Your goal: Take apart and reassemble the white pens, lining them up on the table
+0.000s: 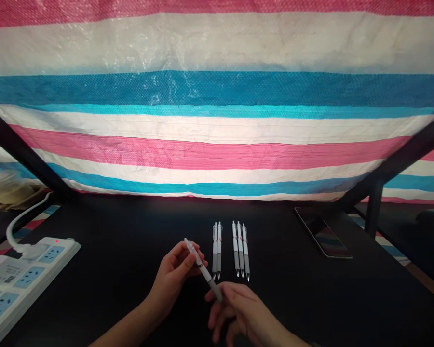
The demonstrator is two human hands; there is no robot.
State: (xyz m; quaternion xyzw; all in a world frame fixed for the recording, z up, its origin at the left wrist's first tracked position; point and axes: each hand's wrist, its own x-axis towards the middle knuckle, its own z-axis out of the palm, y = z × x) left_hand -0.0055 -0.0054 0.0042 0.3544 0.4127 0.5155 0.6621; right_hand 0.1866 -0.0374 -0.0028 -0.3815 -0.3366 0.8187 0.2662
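A white pen with a grey grip (204, 273) slants over the black table, its clicker end up and to the left. My left hand (175, 270) is closed around its upper half, thumb against the barrel. At the lower end, the thumb and forefinger of my right hand (240, 308) close on the grey grip, hiding the tip; the other fingers curl loosely below. Just beyond my hands lie similar pens in two groups, tips toward me: a pair of pens (217, 250) on the left and three pens (240, 249) on the right.
A white power strip (32, 277) with a plugged-in cable (12, 226) lies at the left. On the right rests a dark phone (322, 232). Striped sheeting (217, 130) hangs behind the black table (130, 226), between slanted dark bars (394, 154). A plastic cup (3, 185) stands far left.
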